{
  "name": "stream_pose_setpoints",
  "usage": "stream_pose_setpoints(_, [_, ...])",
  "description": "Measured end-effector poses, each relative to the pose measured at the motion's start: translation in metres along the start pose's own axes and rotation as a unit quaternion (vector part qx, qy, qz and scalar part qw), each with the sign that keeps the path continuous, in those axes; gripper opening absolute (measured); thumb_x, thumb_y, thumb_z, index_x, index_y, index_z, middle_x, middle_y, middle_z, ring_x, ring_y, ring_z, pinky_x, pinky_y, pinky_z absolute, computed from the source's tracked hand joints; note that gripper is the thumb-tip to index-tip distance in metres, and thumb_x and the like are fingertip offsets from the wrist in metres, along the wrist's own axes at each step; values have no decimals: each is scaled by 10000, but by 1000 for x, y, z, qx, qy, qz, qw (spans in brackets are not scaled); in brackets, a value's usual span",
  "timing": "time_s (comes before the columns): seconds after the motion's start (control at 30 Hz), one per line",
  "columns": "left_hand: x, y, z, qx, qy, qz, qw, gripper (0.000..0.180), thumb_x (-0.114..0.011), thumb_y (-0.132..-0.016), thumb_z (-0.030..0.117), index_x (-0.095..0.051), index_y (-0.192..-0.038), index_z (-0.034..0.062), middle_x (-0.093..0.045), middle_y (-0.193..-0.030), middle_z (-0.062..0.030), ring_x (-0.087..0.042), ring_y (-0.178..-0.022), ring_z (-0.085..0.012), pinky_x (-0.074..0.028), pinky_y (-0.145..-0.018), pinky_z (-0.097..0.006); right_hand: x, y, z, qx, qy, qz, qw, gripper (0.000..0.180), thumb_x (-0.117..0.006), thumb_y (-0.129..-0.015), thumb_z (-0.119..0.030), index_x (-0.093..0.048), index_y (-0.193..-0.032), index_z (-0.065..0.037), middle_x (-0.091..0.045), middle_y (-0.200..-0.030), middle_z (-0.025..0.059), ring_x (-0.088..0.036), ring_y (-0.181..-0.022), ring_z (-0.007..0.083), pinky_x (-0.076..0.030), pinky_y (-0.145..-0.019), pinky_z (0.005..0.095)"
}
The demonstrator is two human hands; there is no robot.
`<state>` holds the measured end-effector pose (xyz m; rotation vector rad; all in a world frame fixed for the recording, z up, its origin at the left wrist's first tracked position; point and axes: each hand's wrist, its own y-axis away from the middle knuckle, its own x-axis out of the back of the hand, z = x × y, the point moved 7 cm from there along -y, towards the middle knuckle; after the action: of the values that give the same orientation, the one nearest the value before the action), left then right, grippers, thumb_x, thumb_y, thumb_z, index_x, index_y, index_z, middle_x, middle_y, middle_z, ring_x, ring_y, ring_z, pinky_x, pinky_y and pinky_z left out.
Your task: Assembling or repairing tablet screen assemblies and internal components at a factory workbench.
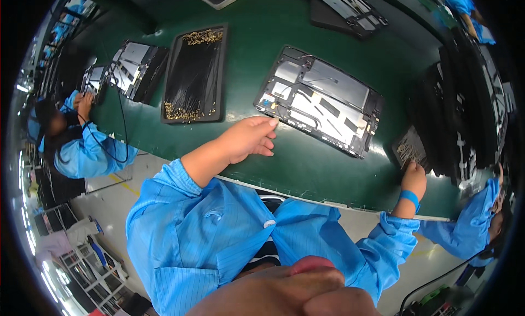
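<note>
The person's left hand (249,138) rested on the green tabletop (246,53), fingers loosely curled with the forefinger stretched out, its tip just beside the near corner of an opened tablet (320,100) lying face down with its insides showing. It wasn't pinching anything. The tablet sat tilted across the middle of the tabletop, silver shielding and black strips visible inside its dark frame.

The right hand (414,176), with a blue wristband below it, was way over at the right edge, fingers laid down on a small dark tray (409,146) of tiny parts. Couldn't tell if it was pinching one.

Further back to the left sat a long black tray (195,72) with gold-tipped bits at both ends. Beyond that, a co-worker's hand (83,103) in a blue sleeve was near another opened tablet (134,67).
</note>
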<state>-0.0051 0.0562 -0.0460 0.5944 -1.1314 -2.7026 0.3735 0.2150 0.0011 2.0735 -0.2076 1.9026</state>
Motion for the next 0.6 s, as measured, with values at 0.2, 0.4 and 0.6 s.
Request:
stream_pose_setpoints(0.2, [1,1,-7,-18,-49,1,999,419,-457,-828,319,-419,-1100,2,-445,-914,-59,-475,-738,-134,-469,-624,-279,20,22,26,-30,-167,108,980,434,-409,-795,-391,-563,-946,-15,-565,-893,201,-535,-846,336,-405,-743,359])
stream_pose_setpoints(0.4, [-54,51,47,-422,-539,44,727,370,-548,-763,253,-487,-1057,37,-470,-981,-108,-489,-838,-280,-421,-745,-367,46,85,-13,-2,-310,82,947,308,-483,-793,-268,-562,-868,21,-572,-818,149,-541,-740,238,-409,-685,289])
stream_pose_setpoints(0.6, [-113,91,58,-649,-501,-44,571,335,-633,-657,145,-535,-959,37,-543,-852,-114,-513,-851,-266,-419,-748,-349,10,169,-135,352,-472,-375,716,117,-569,-767,-134,-564,-793,-19,-550,-696,20,-492,-644,90,-399,-555,220])
